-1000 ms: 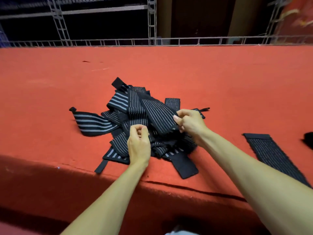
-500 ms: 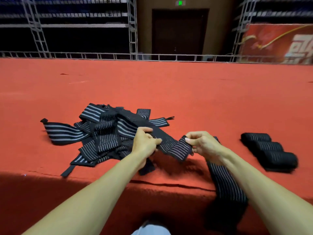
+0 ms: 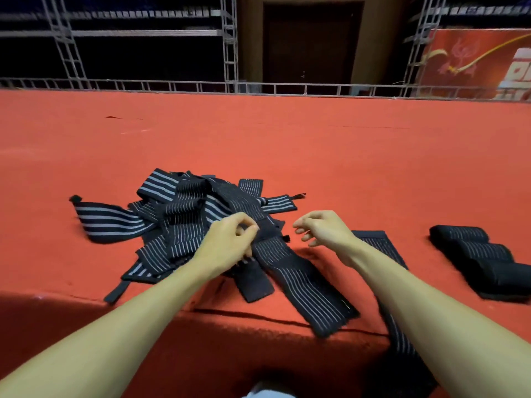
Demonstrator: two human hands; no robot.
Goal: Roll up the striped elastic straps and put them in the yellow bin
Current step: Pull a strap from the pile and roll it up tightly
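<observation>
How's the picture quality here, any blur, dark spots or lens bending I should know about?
Head view: pile of straps sharp and evenly lit; head view, right edge: rolled straps soft; head view, back: trusses splay outward from the wide lens, hall dark; head view, bottom left: carpet front in deep shadow.

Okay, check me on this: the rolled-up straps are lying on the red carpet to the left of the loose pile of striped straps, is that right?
Not quite: the side is wrong. The rolled-up straps are lying on the red carpet to the right of the loose pile of striped straps, not to the left. The head view shows this.
</observation>
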